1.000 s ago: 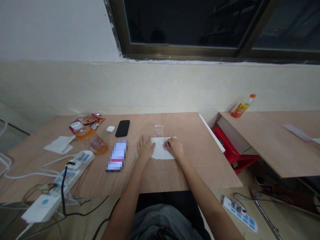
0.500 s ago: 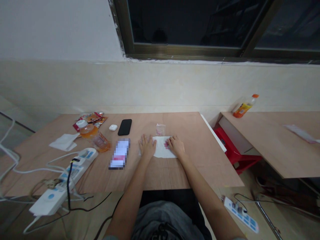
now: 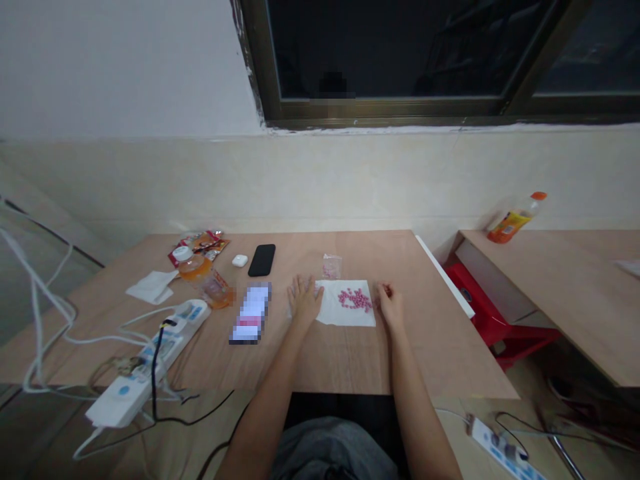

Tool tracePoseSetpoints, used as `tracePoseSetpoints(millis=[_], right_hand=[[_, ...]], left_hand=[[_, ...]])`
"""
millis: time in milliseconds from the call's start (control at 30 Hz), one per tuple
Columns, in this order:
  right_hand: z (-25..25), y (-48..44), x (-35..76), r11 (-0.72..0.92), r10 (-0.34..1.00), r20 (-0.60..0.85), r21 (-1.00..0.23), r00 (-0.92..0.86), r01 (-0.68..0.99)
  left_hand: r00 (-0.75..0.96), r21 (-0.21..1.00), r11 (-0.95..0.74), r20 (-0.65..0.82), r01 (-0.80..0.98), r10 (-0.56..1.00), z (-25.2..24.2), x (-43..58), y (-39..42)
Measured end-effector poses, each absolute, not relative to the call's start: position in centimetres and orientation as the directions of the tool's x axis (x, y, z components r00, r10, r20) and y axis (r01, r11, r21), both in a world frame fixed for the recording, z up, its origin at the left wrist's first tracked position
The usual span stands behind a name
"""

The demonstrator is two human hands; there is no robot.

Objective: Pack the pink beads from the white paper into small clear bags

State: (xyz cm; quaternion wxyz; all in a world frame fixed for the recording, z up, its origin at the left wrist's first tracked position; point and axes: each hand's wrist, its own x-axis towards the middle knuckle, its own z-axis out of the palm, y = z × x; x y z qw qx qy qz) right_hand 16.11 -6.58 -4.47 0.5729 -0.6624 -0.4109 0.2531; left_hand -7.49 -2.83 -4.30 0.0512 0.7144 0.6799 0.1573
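Small pink beads [image 3: 356, 300] lie loosely scattered over the right half of a white sheet of paper [image 3: 330, 310] on the table. My left hand [image 3: 304, 301] rests flat with fingers spread, on the sheet's left edge. Just off the right edge, my right hand [image 3: 391, 305] sits on the wood with its fingers curled in; anything inside them is hidden. Beyond the paper's far edge lies a small clear plastic bag [image 3: 331, 267] with a little pink in it.
Left of my hands are a lit phone [image 3: 251, 312], a black phone [image 3: 262, 260], a white case [image 3: 240, 261], an orange drink bottle [image 3: 210, 283], snack wrappers [image 3: 200, 245], tissue [image 3: 151, 287] and a power strip [image 3: 150, 360] with cables. A red stool [image 3: 480, 307] stands between the tables.
My right hand has moved right, off the beads and the paper, and its fingers have curled. The beads now show spread out. My left hand stays flat; the whole view has shifted slightly.
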Motion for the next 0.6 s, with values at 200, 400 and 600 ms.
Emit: tracePoseSetpoints(millis=[200,400,600], right_hand=[[-5.1,-7.4,16.7,-0.039,0.878,0.097,-0.962,0.469,0.271],[-4.7,-6.4,14.5,-0.029,0.868,0.076,-0.979,0.491,0.202],[-4.5,-6.1,14.3,0.043,0.861,0.038,-0.999,0.506,0.002]], left_hand=[[0.017,0.285,-0.032,0.056,0.958,0.998,-3.2,-7.6,-2.7],[0.036,0.235,-0.074,0.163,0.969,0.986,-2.8,-7.4,-3.0],[0.079,0.265,-0.160,0.294,0.951,0.953,-1.6,-7.0,-3.2]])
